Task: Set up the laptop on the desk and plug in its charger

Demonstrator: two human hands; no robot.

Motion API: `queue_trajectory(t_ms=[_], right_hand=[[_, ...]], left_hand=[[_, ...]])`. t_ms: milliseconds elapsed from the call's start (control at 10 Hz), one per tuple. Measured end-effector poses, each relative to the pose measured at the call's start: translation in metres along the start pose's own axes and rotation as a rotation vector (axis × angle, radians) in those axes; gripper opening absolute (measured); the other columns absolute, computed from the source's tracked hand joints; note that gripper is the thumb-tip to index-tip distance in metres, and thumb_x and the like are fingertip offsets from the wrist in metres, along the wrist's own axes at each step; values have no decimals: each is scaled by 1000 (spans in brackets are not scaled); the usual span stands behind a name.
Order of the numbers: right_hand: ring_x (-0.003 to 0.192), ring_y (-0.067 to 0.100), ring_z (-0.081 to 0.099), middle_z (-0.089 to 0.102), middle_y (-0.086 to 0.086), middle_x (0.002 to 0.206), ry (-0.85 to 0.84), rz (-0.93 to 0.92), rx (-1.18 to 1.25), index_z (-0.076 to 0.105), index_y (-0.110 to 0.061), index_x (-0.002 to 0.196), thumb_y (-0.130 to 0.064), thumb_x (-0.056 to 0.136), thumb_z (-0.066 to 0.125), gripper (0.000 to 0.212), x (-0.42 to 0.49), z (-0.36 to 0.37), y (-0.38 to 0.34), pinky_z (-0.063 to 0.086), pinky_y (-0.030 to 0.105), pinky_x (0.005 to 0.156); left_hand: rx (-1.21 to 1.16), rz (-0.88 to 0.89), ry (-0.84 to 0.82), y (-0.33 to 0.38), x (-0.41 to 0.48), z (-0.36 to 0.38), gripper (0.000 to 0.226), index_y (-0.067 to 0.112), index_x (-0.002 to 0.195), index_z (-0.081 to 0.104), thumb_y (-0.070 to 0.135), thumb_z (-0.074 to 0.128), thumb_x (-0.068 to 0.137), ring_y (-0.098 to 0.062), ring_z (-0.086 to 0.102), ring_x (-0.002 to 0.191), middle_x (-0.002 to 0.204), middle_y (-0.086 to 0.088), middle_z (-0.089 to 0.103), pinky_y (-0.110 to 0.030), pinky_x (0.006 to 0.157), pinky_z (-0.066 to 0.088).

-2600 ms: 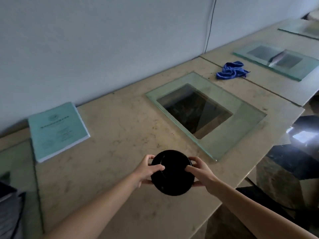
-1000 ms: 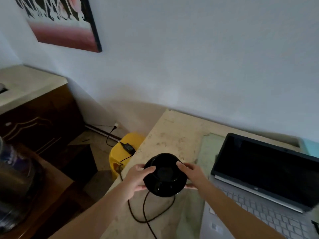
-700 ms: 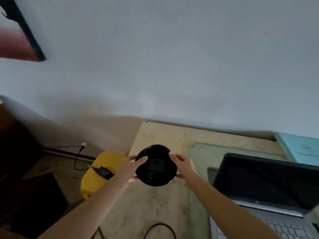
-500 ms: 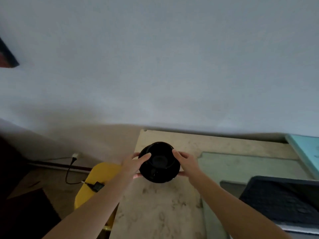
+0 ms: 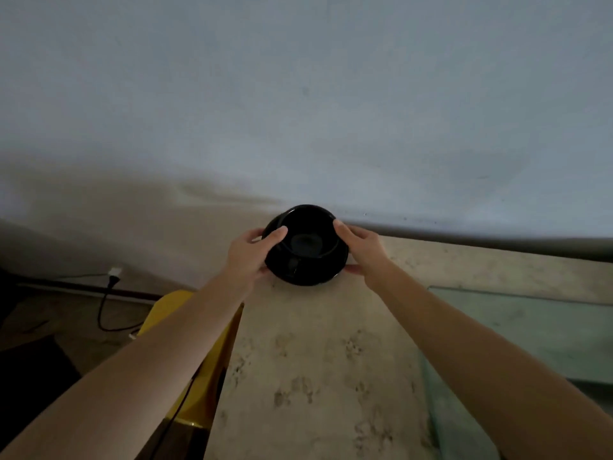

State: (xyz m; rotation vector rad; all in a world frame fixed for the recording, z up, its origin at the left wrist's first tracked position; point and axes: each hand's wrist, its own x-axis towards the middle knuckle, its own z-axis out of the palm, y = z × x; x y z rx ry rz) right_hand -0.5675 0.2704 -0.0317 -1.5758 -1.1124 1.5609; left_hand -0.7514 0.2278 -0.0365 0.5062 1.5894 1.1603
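Observation:
A black cup on a black saucer (image 5: 306, 257) is at the far left corner of the marble desk (image 5: 315, 360), close to the wall. My left hand (image 5: 252, 252) grips its left rim and my right hand (image 5: 360, 249) grips its right rim, thumbs on top. Whether the saucer rests on the desk or hovers just above it I cannot tell. The laptop is out of view. A plug (image 5: 114, 272) sits in a low wall socket at the left, its black cable (image 5: 102, 313) trailing over the floor.
A yellow stool or bin (image 5: 199, 360) stands against the desk's left edge, partly behind my left forearm, with a black cable running down it. A glass pane (image 5: 530, 327) lies on the desk at the right. The wall (image 5: 298, 111) rises right behind the cup.
I carried the cup and saucer from the middle of the desk leftward, past the laptop, to the far left corner by the wall. The view tilted up and the laptop left the frame.

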Motion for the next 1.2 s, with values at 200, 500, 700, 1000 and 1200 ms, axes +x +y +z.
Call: queue_trajectory(t_ms=[200, 500, 700, 1000, 1200], right_hand=[[82, 2, 58, 66, -14, 89, -6, -8, -18, 68, -34, 76, -50, 81, 67, 17, 16, 0, 2, 50, 29, 61], [84, 4, 60, 67, -13, 91, 8, 4, -32, 69, -33, 79, -52, 79, 68, 19, 20, 2, 1, 48, 27, 56], [85, 9, 63, 67, -11, 89, 39, 37, 74, 69, -32, 79, -48, 79, 69, 16, 14, 9, 2, 56, 31, 63], [114, 16, 57, 59, 0, 130, 107, 15, 88, 55, -19, 132, -42, 86, 64, 52, -17, -8, 18, 54, 31, 78], [115, 10, 54, 56, -3, 133, 153, -157, 73, 52, -22, 134, -39, 87, 64, 52, -60, -23, 6, 44, 40, 104]], left_hand=[[13, 19, 3, -1, 13, -2, 55, 16, 122, 59, 37, 76, 74, -12, 62, 91, 118, -4, 63, -26, 63, 53], [9, -10, -14, -5, 20, -4, 42, 16, 112, 65, 39, 73, 77, -9, 63, 83, 100, 0, 67, -25, 59, 53], [23, 9, -33, -4, 14, -2, 43, 15, 115, 63, 41, 68, 81, -5, 61, 82, 102, 3, 65, -17, 47, 52], [185, 178, -44, -12, -15, -19, 63, 15, 137, 45, 49, 57, 86, -25, 49, 127, 140, -9, 50, -48, 107, 39], [493, 511, -14, -2, -64, -22, 70, 26, 145, 32, 55, 54, 85, -16, 34, 138, 153, 3, 33, -35, 110, 31]])
